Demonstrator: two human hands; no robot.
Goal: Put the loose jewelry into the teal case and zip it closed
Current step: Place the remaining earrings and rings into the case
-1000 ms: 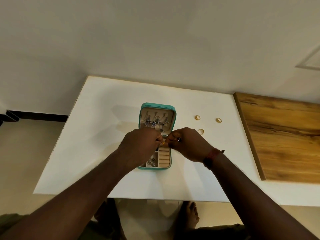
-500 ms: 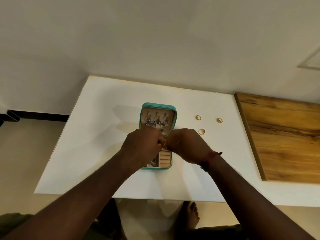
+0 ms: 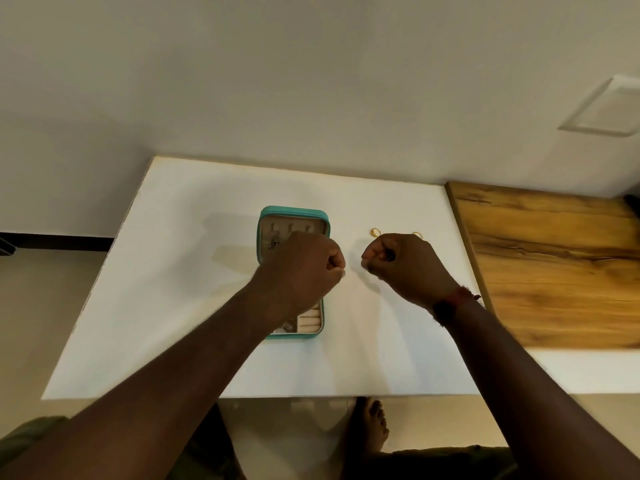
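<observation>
Open teal zip-around jewelry case (image 3: 293, 271) partly under left hand (image 3: 304, 268). Left hand fisted, contents unclear. Right hand (image 3: 401, 265) fisted, grasp unclear. Small gold rings (image 3: 375, 232) just beyond right hand, loose. Risk: knuckles flicking rings across smooth white tabletop (image 3: 173, 289).

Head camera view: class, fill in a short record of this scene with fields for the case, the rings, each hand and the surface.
case: teal case, open, lying flat on the white table
rings: two gold rings visible on the table right of the case, one partly hidden
left hand: left hand closed in a fist over the case
right hand: right hand closed, right of the case
beside table: wooden board
zip: not closed
</observation>
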